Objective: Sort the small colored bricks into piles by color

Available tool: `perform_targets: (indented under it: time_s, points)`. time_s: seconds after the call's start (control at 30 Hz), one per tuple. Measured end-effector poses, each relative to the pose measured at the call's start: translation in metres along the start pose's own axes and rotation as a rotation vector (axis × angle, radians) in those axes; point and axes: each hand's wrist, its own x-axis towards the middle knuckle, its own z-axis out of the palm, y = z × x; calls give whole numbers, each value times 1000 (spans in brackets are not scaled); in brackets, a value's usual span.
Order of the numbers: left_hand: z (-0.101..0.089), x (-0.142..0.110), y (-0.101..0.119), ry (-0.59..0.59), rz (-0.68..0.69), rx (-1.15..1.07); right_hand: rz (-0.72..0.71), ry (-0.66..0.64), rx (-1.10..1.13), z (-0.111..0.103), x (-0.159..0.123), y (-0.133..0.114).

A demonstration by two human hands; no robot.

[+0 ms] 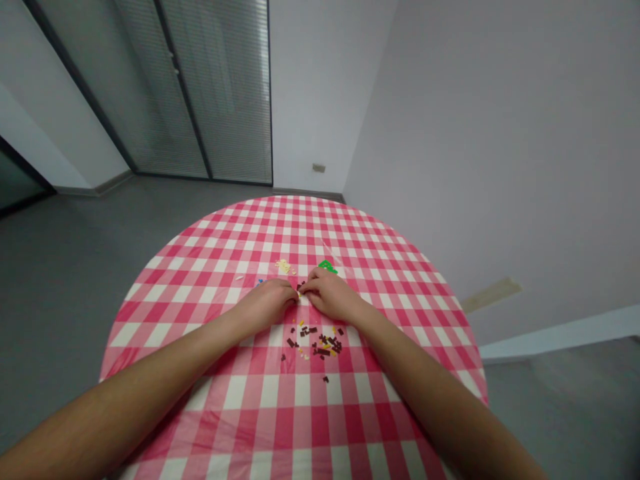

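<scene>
Both my hands meet at the middle of a round table (240, 393) covered in a red-and-white checked cloth. My left hand (267, 300) and my right hand (327, 293) have their fingers curled and pinched together, fingertips touching over a tiny dark brick piece (301, 288). What each pinch holds is too small to make out fully. A scatter of small dark brown and yellow bricks (317, 341) lies just below my hands, between my forearms.
A green piece (327, 267) lies just beyond my right hand, a pale yellow cluster (283, 266) beyond my left. The table's edge drops to grey floor on all sides. A white wall stands right, glass panels with blinds far left.
</scene>
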Motion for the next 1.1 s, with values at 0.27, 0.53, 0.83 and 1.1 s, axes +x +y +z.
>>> perform_targets:
  time_s: [0.27, 0.53, 0.83, 1.1]
  points:
    - [1, 3, -2, 79, -46, 44, -98, -18, -44, 3, -14, -4]
    - [-3, 10, 2, 75, -25, 36, -142, -112, 80, -4, -35, -16]
    - [-36, -19, 24, -328, 132, -216, -89, -218, 97, -4, -47, -35]
    - [-23, -15, 29, -311, 124, -173, -94, -242, 80, 3, -35, -42]
